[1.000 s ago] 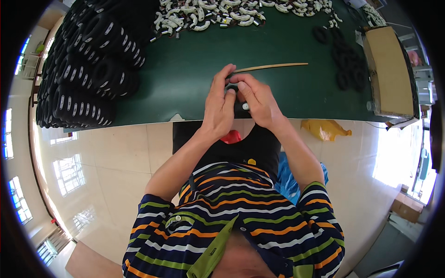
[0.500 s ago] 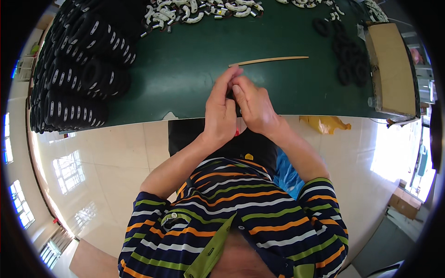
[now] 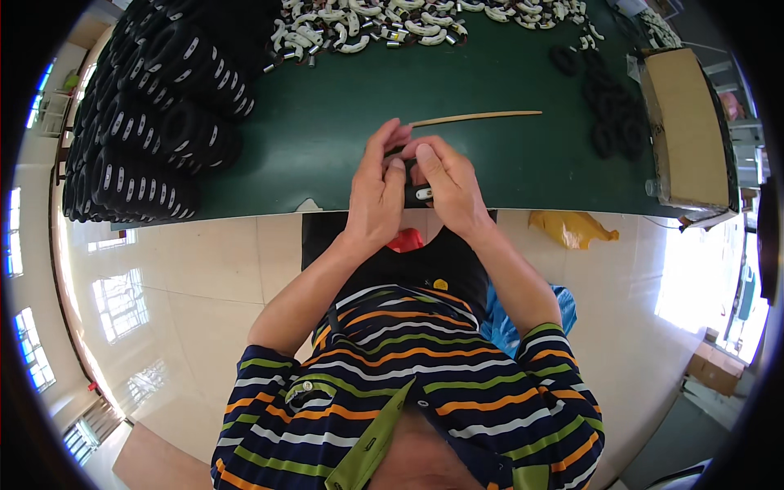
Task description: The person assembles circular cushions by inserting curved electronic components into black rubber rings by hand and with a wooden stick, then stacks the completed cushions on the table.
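Observation:
Above the near table edge, my left hand (image 3: 377, 186) and my right hand (image 3: 454, 184) are curled toward each other around a black ring (image 3: 423, 194). A small white oval plate shows on it beside my right thumb; most of the ring is hidden by my fingers. Both hands grip it, thumbs toward me. Just beyond my fingertips a thin wooden stick (image 3: 482, 116) lies on the green tabletop (image 3: 286, 139). To the left stands a tall pile of similar black rings (image 3: 135, 188) with white oval plates.
White curved pieces with metal ends (image 3: 351, 33) are heaped at the far side. Loose black rings (image 3: 616, 122) lie to the right, beside a cardboard box (image 3: 690, 126). Under the table edge are a yellow bag (image 3: 572, 229) and a blue plastic bag (image 3: 502, 318).
My hands have spread slightly apart and moved a little left, showing the white plate on the ring. The view has shifted slightly; the stick stays on the table.

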`<state>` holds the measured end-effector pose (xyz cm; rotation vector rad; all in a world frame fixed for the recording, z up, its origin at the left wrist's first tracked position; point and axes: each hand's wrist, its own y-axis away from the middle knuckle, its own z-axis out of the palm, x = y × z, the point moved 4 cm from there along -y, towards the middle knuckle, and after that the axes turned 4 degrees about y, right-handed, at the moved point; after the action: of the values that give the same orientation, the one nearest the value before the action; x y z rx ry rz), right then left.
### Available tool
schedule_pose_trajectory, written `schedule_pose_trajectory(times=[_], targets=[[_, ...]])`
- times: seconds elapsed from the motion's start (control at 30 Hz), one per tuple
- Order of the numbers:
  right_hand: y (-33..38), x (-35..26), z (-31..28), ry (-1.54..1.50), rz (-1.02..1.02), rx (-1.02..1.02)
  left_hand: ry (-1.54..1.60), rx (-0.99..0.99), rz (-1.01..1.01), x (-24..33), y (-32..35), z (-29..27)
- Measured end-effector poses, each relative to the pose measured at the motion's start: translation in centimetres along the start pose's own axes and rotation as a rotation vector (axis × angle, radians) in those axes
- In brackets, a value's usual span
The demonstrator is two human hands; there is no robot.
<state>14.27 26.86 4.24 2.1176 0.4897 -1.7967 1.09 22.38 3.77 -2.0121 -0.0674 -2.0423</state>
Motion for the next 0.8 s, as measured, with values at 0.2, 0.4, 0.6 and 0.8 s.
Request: schedule_pose_trajectory(times=[0.2,0.4,0.6,0.8], targets=[[0.1,-0.2,0.0,-0.028,0.029,0.106,-0.2,-0.131,0.111,1.1,1.4,-1.7],[0.6,0.2,-0.3,0.004,-0.002,0.109,-0.19,-0.274,0.203,0.7,1.6,-1.7],[2.6,-0.1,-2.0,0.079,-0.216,0.016,-0.009,-0.211,0.096,-0.1,2.0,-2.3],[3.0,0.4,-2.2,0.196,-0.342,0.044,-0.082,-0.245,0.141,0.0,1.9,-2.3]])
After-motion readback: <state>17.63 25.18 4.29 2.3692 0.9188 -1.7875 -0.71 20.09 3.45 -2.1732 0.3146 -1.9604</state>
